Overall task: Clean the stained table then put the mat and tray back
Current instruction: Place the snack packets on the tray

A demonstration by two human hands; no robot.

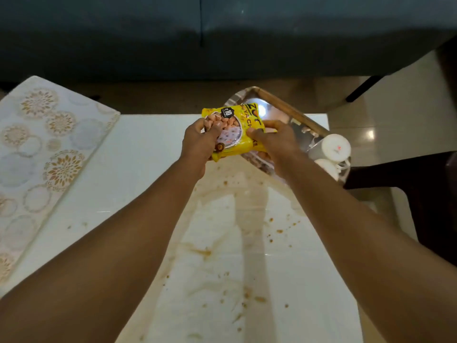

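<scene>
A yellow snack packet (236,134) is held in the air above the white table (138,154), near its far right corner. My left hand (200,142) grips the packet's left edge and my right hand (277,142) grips its right edge. Behind and under the packet sits a shiny tray (296,115) with a wooden rim, partly hanging over the table's corner. Brown stains and crumbs (205,252) spread over the table's near right half. A patterned mat (37,149) with gold and grey flowers lies slanted off the table's left side.
Two white cups (333,147) lie in the tray's right end. A dark sofa (197,33) runs along the far side. A dark chair (420,194) stands to the right of the table, on a pale tiled floor.
</scene>
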